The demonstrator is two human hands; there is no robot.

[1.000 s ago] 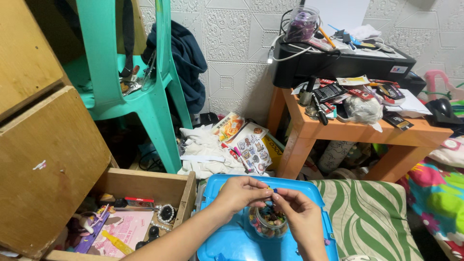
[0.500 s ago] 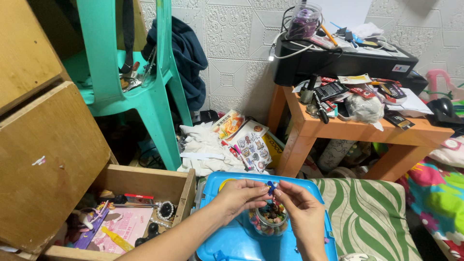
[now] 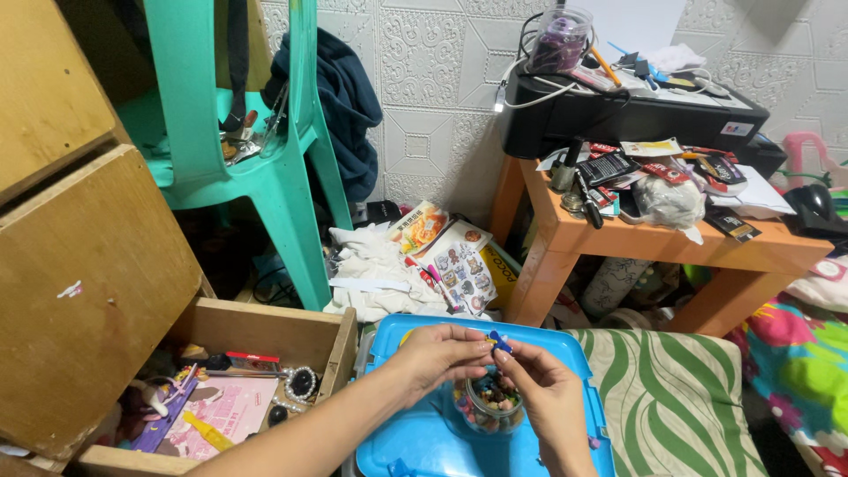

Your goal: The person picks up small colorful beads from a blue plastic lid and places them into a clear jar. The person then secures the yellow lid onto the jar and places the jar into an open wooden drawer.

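Small blue piece (image 3: 496, 339), partly hidden by fingertips, shape hard to make out; a fleck of yellow on it. Pinched between thumb and forefinger of left hand (image 3: 435, 354) and touched by the fingertips of right hand (image 3: 541, 384), both closed tight upon it, no gap showing. Held just above the clear jar (image 3: 491, 404) of mixed coloured beads, itself half covered by both hands. Jar standing near the middle of the blue plastic lid (image 3: 424, 442), whose near edge is cut off by the bottom of the frame. Both forearms cut off there too.

Beyond the lid's far edge, on the floor: a flat snack packet (image 3: 418, 227) in orange and red, tilted, and a white sticker sheet (image 3: 461, 269) with small cartoon figures, lying on crumpled white cloth (image 3: 371, 265). Print on both too small to read.

On the orange table (image 3: 654, 243), along its far edge: a black printer (image 3: 632, 115), with dark sachets with red bands (image 3: 609, 163) in front of it, and a knotted plastic bag (image 3: 667, 199).

At lower left, open wooden drawer (image 3: 265, 336), contents jumbled: pink card, pearl bracelet, pens; lower part out of view. Green plastic chair (image 3: 256, 150) behind it, top cut off.
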